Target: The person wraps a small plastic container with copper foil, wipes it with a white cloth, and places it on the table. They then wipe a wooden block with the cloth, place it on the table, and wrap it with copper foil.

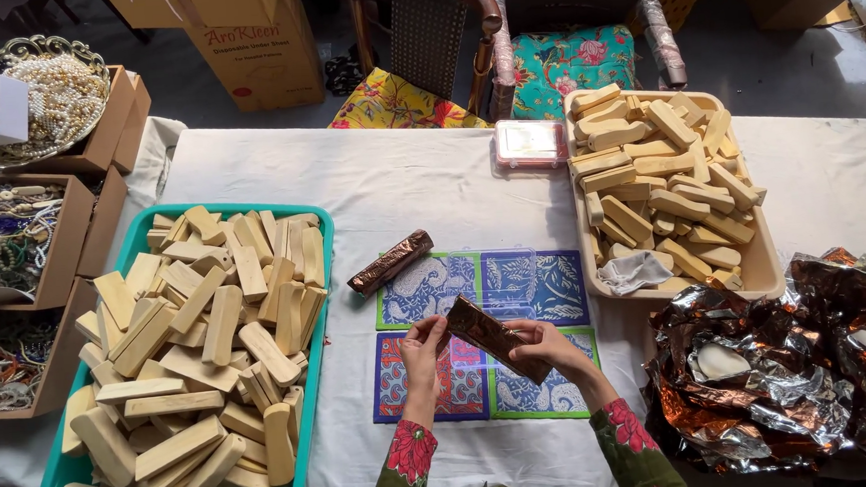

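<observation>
Two hands pinching one crinkled foil-wrapped bar (497, 339), left hand (422, 345), right hand (549, 345), smooth pale wooden blocks (195, 358) heaped in teal tray (319, 311)

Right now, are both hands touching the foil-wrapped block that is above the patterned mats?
Touching. The head view shows the left hand gripping one end of the foil-wrapped block and the right hand gripping the other, with fingers pressed on the foil.

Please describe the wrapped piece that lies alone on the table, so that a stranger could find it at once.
Start from the white table and find the patterned mats at its middle. On the top left corner of the mats lies the wrapped piece, tilted. Unlike the bare pale wooden blocks in the trays, it is covered in shiny brown foil, and no hand touches it.
</observation>
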